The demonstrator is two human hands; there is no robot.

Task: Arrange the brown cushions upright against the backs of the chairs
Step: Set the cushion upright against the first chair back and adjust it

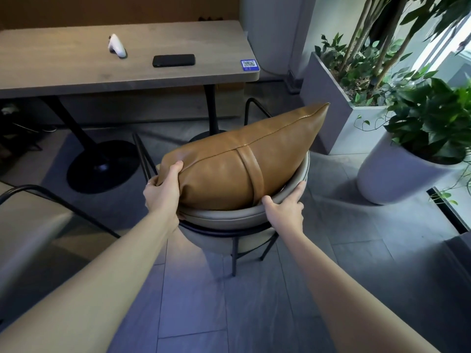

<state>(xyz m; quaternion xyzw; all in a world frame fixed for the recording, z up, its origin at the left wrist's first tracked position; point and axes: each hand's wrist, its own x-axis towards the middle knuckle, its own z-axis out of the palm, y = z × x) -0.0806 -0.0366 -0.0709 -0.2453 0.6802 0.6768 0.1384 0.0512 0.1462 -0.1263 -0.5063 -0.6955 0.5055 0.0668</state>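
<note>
A brown leather cushion [237, 161] with a centre strap stands on edge inside a grey chair [224, 220], leaning on the curved backrest nearest me. Its right corner points up and away. My left hand [163, 192] grips the cushion's left end, thumb on top. My right hand [286, 210] holds the chair's backrest rim at the right, its thumb touching the cushion's lower edge by the strap. The seat under the cushion is hidden.
A wooden table [76, 72] stands beyond the chair, bearing a white controller [117, 45], a black phone [173, 60] and a QR sticker [249, 65]. Planters [328, 98] and a round pot [390, 179] stand right. Another chair's black frame [51, 200] is at left.
</note>
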